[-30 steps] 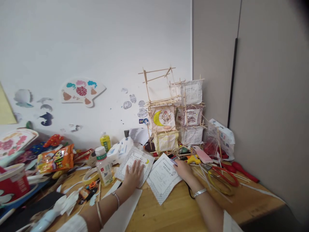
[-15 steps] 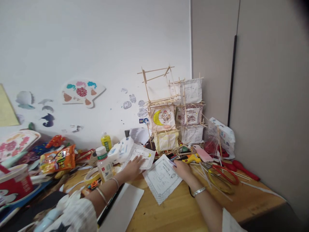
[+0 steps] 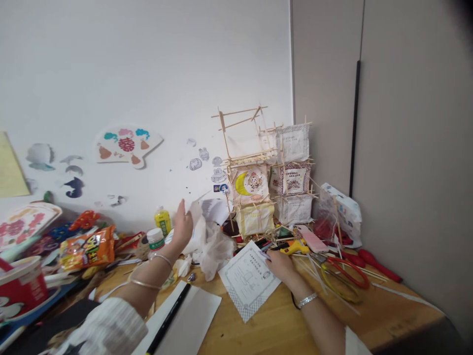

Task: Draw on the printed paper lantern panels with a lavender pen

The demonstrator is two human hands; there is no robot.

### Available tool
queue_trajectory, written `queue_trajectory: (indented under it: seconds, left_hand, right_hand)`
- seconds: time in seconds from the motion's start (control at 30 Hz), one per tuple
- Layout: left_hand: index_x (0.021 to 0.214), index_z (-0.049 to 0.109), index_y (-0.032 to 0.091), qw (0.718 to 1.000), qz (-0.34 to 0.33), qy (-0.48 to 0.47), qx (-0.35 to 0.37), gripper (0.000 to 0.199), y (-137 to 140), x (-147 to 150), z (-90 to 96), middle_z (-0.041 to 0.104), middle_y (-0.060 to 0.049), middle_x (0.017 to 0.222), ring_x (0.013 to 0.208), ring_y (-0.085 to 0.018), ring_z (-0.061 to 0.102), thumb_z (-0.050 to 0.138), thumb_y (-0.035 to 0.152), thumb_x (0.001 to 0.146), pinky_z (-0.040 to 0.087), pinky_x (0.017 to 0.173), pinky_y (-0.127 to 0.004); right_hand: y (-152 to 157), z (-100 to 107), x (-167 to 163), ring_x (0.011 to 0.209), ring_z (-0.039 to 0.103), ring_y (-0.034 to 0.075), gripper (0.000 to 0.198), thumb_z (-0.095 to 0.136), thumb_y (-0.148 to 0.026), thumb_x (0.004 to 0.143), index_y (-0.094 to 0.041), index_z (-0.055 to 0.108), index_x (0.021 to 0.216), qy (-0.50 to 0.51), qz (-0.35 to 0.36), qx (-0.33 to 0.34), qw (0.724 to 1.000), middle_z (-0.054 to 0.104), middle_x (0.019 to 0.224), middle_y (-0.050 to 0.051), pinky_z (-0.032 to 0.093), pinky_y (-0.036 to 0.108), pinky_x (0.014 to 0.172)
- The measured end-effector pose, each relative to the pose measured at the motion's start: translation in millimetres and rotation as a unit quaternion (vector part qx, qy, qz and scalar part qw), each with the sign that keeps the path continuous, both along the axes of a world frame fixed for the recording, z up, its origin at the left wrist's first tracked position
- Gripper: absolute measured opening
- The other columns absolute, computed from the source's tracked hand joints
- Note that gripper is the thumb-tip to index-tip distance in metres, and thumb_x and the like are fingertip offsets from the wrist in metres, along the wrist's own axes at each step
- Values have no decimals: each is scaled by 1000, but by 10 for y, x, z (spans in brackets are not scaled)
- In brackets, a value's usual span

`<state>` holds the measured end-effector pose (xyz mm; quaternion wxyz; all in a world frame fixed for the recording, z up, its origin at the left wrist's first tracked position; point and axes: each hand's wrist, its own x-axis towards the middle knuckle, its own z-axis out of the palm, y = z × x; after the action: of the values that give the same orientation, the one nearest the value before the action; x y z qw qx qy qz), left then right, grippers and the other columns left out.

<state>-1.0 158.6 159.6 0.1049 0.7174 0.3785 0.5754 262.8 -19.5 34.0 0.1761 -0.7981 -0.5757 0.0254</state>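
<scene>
My left hand point(image 3: 182, 224) is raised over the back of the table, thumb up. It is closed on a thin sheet of paper point(image 3: 195, 211), which is tilted so its face barely shows. At the right edge of a square printed paper point(image 3: 248, 281) my right hand point(image 3: 280, 265) rests with its fingers curled on the upper right side. This paper has a checked border, lines of writing and line drawings, and lies flat on the wooden table. Left of it, a plain white sheet point(image 3: 195, 315) lies beneath a black pen point(image 3: 169, 318).
A stick frame with paper panels point(image 3: 251, 185) stands at the back. A crumpled plastic bag point(image 3: 212, 246) and a white-capped bottle point(image 3: 155, 239) are near my left hand. To the right lie a yellow glue gun point(image 3: 295, 247), a pink phone point(image 3: 313, 240) and red-handled scissors point(image 3: 349, 272).
My left hand has lifted the moon-decorated paper off the table, up and to the left, uncovering the plastic bag. My right hand stays by the printed paper.
</scene>
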Motion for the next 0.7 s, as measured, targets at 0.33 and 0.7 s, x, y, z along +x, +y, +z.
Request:
queue_trajectory:
  seconds: [0.33,0.7]
  left_hand:
    - [123,54,18,871,109,465,117,36,-235,24,-857,54,-10,128,110,-27,56,59,33,92,49,90,-49]
    - [132,48,20,745,-28,625,232,46,-235,-41,-1136,43,-11,142,125,-32,45,58,38,91,37,101,-58]
  right_hand:
    - [17,14,-7,95,68,21,19,50,-19,92,-20,68,99,-4,19,28,999,74,101,9,39,24,70]
    - [55,-58,9,95,68,22,20,50,-17,91,-19,67,101,-10,26,24,999,74,101,10,40,26,70]
